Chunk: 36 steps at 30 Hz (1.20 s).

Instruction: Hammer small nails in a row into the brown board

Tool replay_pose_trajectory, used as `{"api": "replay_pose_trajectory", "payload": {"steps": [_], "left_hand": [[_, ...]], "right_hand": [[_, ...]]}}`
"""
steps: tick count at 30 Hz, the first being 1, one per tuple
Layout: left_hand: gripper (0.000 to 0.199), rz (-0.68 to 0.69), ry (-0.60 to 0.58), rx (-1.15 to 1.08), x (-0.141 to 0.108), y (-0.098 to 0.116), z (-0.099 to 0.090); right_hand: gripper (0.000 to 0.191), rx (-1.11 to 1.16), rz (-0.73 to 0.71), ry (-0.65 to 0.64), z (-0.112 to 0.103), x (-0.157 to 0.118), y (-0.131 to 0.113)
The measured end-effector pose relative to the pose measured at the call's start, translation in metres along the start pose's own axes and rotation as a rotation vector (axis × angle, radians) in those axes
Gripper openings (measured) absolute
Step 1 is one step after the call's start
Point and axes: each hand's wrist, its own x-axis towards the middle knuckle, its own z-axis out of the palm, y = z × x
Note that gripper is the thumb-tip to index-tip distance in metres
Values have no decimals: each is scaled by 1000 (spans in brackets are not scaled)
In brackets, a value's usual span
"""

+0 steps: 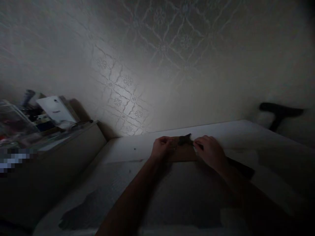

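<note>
On the white surface a brown flat piece, like cardboard [183, 154], lies between my two hands. Above it is a small dark crumpled piece [185, 140] with a pointed tip; its kind is too dim to make out. My left hand [161, 147] is closed at the left end of the brown piece, fingers pinched, and what they hold is unclear. From the right, my right hand [211, 152] pinches the right edge of the dark piece. A dark flat long object [240, 167] sticks out beyond my right wrist.
A grey sheet [103, 203] spreads over the near part of the white tabletop [128, 149]. At left stands a cabinet [73, 157] with a white box [57, 108] and clutter on top. A black T-shaped handle [280, 109] rises at right, before the patterned wall.
</note>
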Motion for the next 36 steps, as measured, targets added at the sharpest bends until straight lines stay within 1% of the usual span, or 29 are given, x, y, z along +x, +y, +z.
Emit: {"api": "replay_pose_trajectory", "payload": {"steps": [2, 4, 9, 13, 24, 29, 33, 36], "left_hand": [[21, -18, -62, -15, -2, 0, 9], [20, -21, -106, -1, -3, -2, 14], [21, -41, -159, 4, -2, -7, 14], [18, -36, -200, 54, -3, -8, 13], [24, -68, -200, 107, -3, -9, 13], [20, -71, -193, 83, -3, -7, 12], [20, -101, -201, 98, -3, -6, 11], [19, -86, -198, 98, -3, -7, 10]], "right_hand": [[21, 4, -1, -14, -1, 0, -2], [21, 11, -3, -20, -2, 0, -4], [19, 17, 9, -29, -4, 0, -7], [19, 8, 3, -36, -5, 1, -8], [18, 10, 12, -42, -9, 1, -12], [17, 27, 15, -41, -8, 1, -11], [16, 28, 16, -37, -8, 0, -11], [16, 25, 15, -40, -7, 0, -12]]}}
